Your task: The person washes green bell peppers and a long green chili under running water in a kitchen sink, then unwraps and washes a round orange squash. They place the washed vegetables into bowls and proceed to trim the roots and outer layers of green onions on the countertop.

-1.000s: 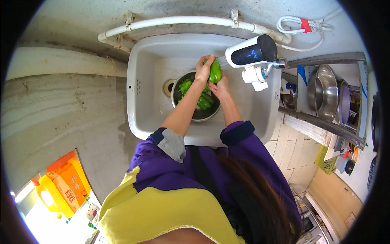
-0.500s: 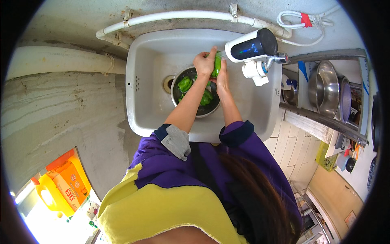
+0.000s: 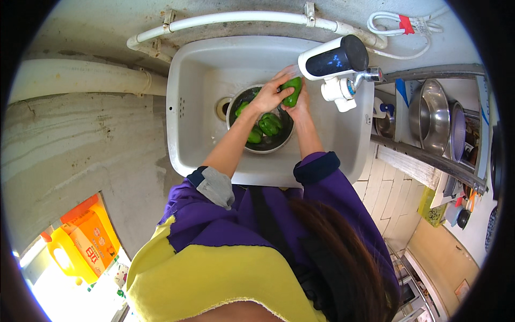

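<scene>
Between my two hands is a green bell pepper (image 3: 291, 92), held just below the tap. My left hand (image 3: 268, 97) grips it from the left, with the thumb across its front. On its other side my right hand (image 3: 301, 105) wraps round it, its fingers partly hidden. Water from the white tap (image 3: 328, 61) with a dark display runs down at the pepper. Under my hands a round metal bowl (image 3: 290, 135) stands in the sink. Several more green peppers (image 3: 270, 124) lie in the bowl, some of them covered by my left forearm.
The pale sink (image 3: 188, 153) surrounds the bowl, with a drain hole (image 3: 222, 108) left of it. A white pipe (image 3: 236, 20) runs along the wall behind. Metal basins (image 3: 433, 118) stand on a rack to the right. A yellow jug (image 3: 67, 255) sits at lower left.
The pepper has been turned, and my left hand has shifted lower and round its left side. The bowl has moved slightly right, and more of the peppers inside it shows.
</scene>
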Available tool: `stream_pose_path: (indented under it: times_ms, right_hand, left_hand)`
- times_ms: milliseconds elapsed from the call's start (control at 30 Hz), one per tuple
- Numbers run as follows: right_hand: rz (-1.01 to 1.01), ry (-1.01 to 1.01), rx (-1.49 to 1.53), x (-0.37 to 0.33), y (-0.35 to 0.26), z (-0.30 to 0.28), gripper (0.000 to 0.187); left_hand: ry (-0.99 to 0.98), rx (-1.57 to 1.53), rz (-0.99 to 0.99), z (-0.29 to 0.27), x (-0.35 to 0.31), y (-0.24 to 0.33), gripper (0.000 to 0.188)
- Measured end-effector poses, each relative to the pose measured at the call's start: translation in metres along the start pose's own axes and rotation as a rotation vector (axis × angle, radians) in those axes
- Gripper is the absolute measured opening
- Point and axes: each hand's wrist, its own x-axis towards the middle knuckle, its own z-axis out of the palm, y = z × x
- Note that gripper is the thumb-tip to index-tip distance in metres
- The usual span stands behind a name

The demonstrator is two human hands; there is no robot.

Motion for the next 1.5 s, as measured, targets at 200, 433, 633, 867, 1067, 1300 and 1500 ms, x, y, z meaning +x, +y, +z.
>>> stream_pose_path:
  times_ms: [200,433,633,867,1067,1300,1500]
  right_hand:
    - [-0.024,-0.134,-0.089,-0.001,-0.005,0.015,0.048]
    - [-0.321,0.255,-0.724,-0.020,0.009,0.035,0.059]
    - [-0.742,0.035,-1.311,-0.040,0.028,0.043,0.038]
    - [-0.762,-0.281,-1.985,-0.070,0.085,0.012,0.042]
    - [-0.815,-0.508,-1.939,-0.062,0.082,0.002,0.016]
    - [-0.643,-0.016,-1.125,-0.111,-0.012,0.004,0.019]
    - [-1.154,0.566,-1.043,-0.195,-0.127,0.001,0.018]
  left_hand:
    - [0.220,-0.178,-0.186,0.002,0.003,0.003,0.026]
    - [0.640,0.180,-0.564,-0.001,0.011,-0.028,0.044]
    - [0.786,-0.115,-0.437,-0.063,-0.037,-0.069,0.020]
    - [0.377,0.171,-0.937,-0.071,-0.143,-0.073,0.049]
    - [0.363,-0.451,-1.192,-0.054,-0.154,-0.088,0.048]
    - [0.326,-0.570,-1.241,-0.043,-0.136,-0.100,0.048]
    - [0.435,-0.522,-1.203,-0.045,-0.124,-0.087,0.045]
